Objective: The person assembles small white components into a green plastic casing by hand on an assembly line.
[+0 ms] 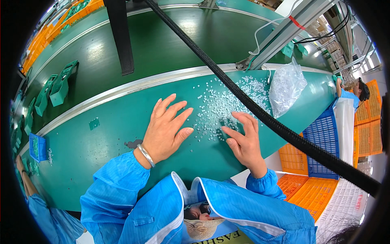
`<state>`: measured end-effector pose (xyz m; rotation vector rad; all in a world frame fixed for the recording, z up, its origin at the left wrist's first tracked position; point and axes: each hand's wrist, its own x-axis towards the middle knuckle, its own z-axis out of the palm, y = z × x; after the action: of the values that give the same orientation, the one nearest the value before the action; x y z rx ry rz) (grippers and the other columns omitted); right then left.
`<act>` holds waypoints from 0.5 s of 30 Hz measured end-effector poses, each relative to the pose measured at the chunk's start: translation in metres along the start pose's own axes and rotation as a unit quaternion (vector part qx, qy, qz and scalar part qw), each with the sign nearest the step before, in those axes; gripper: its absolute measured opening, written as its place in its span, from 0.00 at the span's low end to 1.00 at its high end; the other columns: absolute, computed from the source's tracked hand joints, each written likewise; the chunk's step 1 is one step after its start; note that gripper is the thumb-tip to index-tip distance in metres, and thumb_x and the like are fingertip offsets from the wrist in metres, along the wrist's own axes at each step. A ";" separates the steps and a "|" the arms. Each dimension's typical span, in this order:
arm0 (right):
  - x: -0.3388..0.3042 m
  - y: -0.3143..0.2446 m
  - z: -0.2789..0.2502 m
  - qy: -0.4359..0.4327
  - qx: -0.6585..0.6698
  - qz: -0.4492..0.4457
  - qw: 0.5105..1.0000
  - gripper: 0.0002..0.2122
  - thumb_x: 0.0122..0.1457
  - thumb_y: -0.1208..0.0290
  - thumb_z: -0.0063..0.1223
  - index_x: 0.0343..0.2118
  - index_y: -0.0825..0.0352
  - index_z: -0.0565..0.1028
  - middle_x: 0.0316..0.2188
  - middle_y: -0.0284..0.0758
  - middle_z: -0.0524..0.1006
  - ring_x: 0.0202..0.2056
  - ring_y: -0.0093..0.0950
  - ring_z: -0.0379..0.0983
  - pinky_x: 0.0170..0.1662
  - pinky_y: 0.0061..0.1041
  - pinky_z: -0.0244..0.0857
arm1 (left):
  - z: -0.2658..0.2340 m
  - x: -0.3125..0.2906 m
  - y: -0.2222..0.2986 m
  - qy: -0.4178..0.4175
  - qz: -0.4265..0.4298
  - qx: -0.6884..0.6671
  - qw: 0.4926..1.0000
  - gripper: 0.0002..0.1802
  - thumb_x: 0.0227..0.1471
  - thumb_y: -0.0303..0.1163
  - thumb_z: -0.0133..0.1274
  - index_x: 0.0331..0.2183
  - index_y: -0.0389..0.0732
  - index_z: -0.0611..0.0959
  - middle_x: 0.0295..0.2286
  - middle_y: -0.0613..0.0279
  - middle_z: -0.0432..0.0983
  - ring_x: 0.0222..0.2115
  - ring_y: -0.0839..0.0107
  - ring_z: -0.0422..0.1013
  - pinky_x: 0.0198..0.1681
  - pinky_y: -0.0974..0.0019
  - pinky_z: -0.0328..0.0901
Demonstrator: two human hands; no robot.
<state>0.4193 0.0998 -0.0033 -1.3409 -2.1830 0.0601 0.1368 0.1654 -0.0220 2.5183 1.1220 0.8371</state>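
Observation:
Many small clear-white ring-like pieces (221, 106) lie scattered on the green tabletop (101, 162) in front of me. My left hand (165, 126), with a silver bangle at the wrist, hovers at the left edge of the scatter, its fingers spread and nothing seen in them. Over the near right part of the pieces is my right hand (245, 140). Its fingers are bent and apart, with the index fingertip and thumb close to the pieces; I cannot tell whether they touch any. Beyond it, a clear plastic bag (287, 87) of similar pieces rests on the table.
A black braided cable (260, 112) crosses the view diagonally. Past a metal rail runs a dark green belt (170, 40) with green trays (64, 83). A blue box (38, 148) stands at left, near a co-worker's arm. Orange and blue crates (321, 134) are stacked at right.

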 end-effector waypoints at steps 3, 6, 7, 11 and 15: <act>0.001 0.001 0.000 -0.006 -0.026 -0.001 1.000 0.14 0.53 0.64 0.66 0.42 0.60 0.85 0.59 0.40 0.71 0.60 0.47 0.63 0.61 0.45 0.59 | -0.002 0.000 0.001 -0.006 -0.003 0.003 1.000 0.27 0.60 0.48 0.51 0.54 0.41 0.81 0.56 0.51 0.71 0.65 0.45 0.56 0.68 0.40 0.50; 0.000 0.001 0.003 -0.007 -0.037 -0.006 0.999 0.15 0.51 0.64 0.67 0.42 0.60 0.85 0.59 0.40 0.71 0.60 0.47 0.63 0.60 0.45 0.60 | -0.001 0.000 0.001 -0.004 -0.002 0.002 1.000 0.26 0.58 0.45 0.53 0.54 0.41 0.81 0.56 0.51 0.71 0.65 0.44 0.57 0.68 0.40 0.50; 0.000 0.001 0.003 -0.006 -0.037 -0.007 0.999 0.15 0.51 0.64 0.67 0.42 0.60 0.85 0.59 0.40 0.71 0.60 0.47 0.63 0.60 0.45 0.60 | -0.001 0.000 0.001 -0.003 -0.001 0.001 1.000 0.26 0.57 0.43 0.55 0.54 0.41 0.81 0.56 0.51 0.72 0.64 0.44 0.57 0.68 0.40 0.50; 0.001 -0.002 0.005 -0.011 -0.043 -0.009 0.999 0.16 0.48 0.64 0.68 0.41 0.59 0.85 0.60 0.40 0.71 0.60 0.46 0.63 0.60 0.45 0.60 | -0.001 0.000 0.001 0.004 0.000 -0.009 1.000 0.26 0.56 0.41 0.56 0.53 0.41 0.81 0.56 0.51 0.72 0.64 0.44 0.57 0.68 0.38 0.49; 0.004 -0.005 0.005 -0.017 -0.045 -0.012 0.999 0.17 0.48 0.64 0.68 0.42 0.59 0.85 0.60 0.40 0.70 0.61 0.46 0.63 0.60 0.45 0.60 | 0.000 -0.001 -0.001 0.003 0.008 -0.001 1.000 0.29 0.64 0.53 0.48 0.54 0.41 0.80 0.56 0.51 0.71 0.63 0.45 0.57 0.67 0.35 0.50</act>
<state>0.4115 0.1017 -0.0045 -1.3723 -2.2536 -0.0259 0.1358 0.1649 -0.0227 2.5276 1.1031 0.8506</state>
